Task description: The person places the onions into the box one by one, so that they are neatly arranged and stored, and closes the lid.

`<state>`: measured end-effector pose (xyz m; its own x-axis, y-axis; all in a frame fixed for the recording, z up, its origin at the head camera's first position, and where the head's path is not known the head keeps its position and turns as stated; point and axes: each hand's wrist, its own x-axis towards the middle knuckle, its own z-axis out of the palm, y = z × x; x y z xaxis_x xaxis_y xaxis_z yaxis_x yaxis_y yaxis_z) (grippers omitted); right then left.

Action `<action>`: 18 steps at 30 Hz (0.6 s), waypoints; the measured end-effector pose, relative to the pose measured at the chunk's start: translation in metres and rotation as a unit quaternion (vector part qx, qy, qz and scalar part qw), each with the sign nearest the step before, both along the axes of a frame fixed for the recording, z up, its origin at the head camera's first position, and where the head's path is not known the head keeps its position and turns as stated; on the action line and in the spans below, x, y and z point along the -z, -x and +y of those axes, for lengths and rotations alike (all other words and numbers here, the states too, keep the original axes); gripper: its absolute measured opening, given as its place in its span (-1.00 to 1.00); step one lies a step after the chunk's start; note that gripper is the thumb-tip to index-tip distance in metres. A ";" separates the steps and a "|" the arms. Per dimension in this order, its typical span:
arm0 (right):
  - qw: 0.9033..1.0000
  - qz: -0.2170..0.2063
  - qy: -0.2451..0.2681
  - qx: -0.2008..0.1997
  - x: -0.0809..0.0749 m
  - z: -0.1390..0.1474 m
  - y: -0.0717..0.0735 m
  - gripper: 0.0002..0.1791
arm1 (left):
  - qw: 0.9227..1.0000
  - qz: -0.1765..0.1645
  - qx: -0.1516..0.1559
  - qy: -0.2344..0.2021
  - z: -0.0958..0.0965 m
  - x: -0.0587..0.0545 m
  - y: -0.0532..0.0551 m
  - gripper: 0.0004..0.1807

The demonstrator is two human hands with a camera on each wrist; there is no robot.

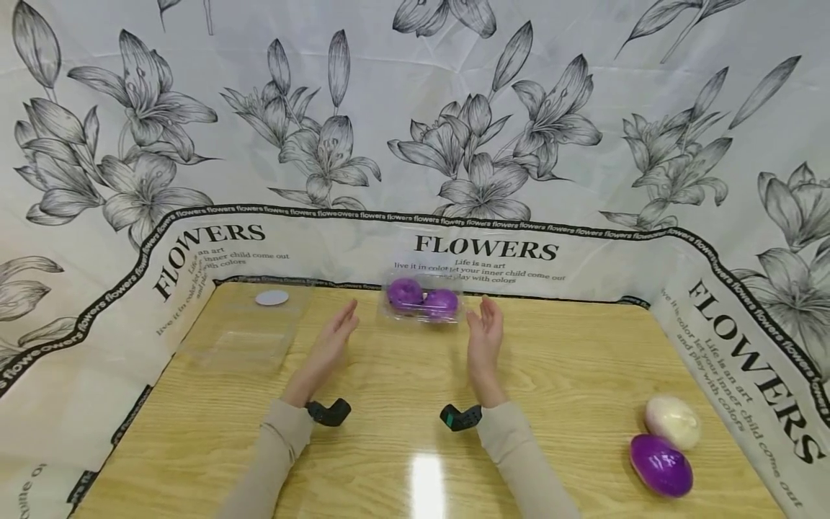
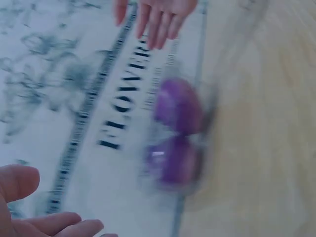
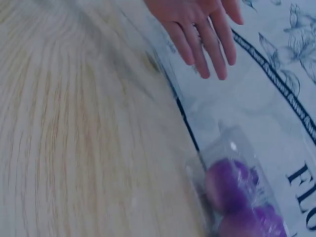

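Observation:
At the back of the table, a clear plastic box holds two round purple onion-like things. My left hand is held to the left of the box, and my right hand is close to its right end. Both hands have their fingers stretched forward, palms facing inward, with nothing in them. In the left wrist view, the box's purple contents look blurred between both hands. The right wrist view shows the left hand with straight fingers beyond the box.
On the left of the table lies a clear plastic container bearing a white oval label. Near the right edge, a pale onion-like thing touches a glossy purple one. A flower-printed cloth walls in the table.

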<state>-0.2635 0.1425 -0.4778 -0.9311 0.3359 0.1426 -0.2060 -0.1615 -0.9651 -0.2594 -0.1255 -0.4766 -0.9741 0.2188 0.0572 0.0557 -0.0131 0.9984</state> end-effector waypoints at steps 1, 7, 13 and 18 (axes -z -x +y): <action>1.000 0.005 -0.007 -0.002 -0.006 -0.006 -0.003 -0.38 | 1.000 0.014 -0.002 0.018 -0.007 -0.010 -0.005 -0.36; 0.995 0.021 -0.040 -0.083 -0.026 -0.053 -0.020 -0.29 | 0.991 0.107 -0.038 0.068 -0.054 -0.057 -0.034 -0.40; 0.981 -0.010 -0.052 -0.187 -0.028 -0.106 -0.034 -0.20 | 0.964 0.169 -0.132 0.159 -0.114 -0.065 -0.060 -0.36; 0.956 -0.047 -0.043 -0.286 -0.020 -0.146 -0.045 -0.18 | 0.941 0.143 -0.207 0.227 -0.161 -0.053 -0.076 -0.33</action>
